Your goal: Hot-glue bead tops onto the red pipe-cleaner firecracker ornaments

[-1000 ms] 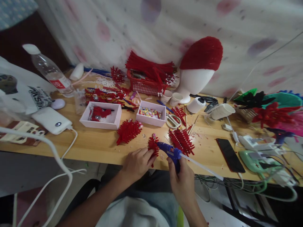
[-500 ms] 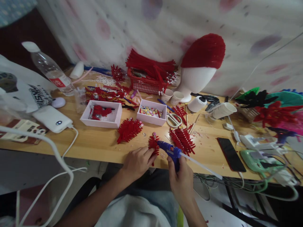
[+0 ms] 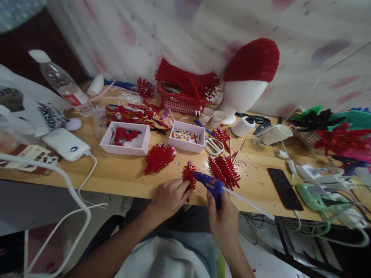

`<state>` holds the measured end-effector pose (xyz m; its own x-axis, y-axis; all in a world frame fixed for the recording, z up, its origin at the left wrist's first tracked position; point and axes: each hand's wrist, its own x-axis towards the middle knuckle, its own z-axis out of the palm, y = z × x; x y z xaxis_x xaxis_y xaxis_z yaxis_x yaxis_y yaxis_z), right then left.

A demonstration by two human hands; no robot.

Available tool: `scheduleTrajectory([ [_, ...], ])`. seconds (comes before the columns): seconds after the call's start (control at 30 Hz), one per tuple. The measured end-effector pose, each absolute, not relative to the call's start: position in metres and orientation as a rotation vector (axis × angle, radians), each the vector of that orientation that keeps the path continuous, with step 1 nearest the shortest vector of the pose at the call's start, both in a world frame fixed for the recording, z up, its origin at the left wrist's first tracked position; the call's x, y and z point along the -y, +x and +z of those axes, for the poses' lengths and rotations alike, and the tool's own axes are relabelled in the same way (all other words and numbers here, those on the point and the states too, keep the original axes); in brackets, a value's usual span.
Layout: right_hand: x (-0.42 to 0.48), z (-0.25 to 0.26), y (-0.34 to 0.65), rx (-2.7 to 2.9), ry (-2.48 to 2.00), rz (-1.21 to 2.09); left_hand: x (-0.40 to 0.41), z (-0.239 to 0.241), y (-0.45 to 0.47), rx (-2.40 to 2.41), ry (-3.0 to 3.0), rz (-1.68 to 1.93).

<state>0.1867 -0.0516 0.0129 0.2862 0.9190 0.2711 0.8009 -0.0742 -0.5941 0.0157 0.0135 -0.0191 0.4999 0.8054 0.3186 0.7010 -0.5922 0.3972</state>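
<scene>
My right hand point(image 3: 223, 216) is wrapped round the handle of a blue hot glue gun point(image 3: 213, 186), with a clear glue stick point(image 3: 246, 202) jutting from its back. The gun's nozzle touches, or nearly touches, a small red fuzzy leaf-shaped ornament point(image 3: 189, 173) with a jewelled top. My left hand point(image 3: 168, 199) has its fingers closed on that ornament's lower part at the table's front edge; the fingertips are partly hidden. A finished-looking red leaf piece point(image 3: 159, 158) lies to the left, and red pieces with pearl rows point(image 3: 223, 170) lie to the right.
Behind are a box of gems point(image 3: 187, 141), a box with red pieces point(image 3: 124, 138), scissors point(image 3: 214, 146), a red basket point(image 3: 179, 103) and a foam head point(image 3: 242, 98). A phone point(image 3: 285, 189) and power strips point(image 3: 314, 195) lie right; a power bank point(image 3: 66, 144) and bottle point(image 3: 62, 83) stand left.
The whole view has shifted very slightly. Both hands, the glue gun and the red ornament keep nearly the same positions relative to each other.
</scene>
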Motion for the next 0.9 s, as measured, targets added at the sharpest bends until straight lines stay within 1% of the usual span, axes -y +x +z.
scheduleTrajectory([
  [0.57, 0.0519, 0.0127, 0.1867, 1.515, -1.921, 0.273, -0.0141, -0.0204, 0.0161, -1.297, 2.526, 0.688],
  [0.9, 0.0543, 0.0126, 0.1885, 1.523, -1.881, 0.226, -0.0137, -0.02, 0.0163, -1.309, 2.517, 0.685],
])
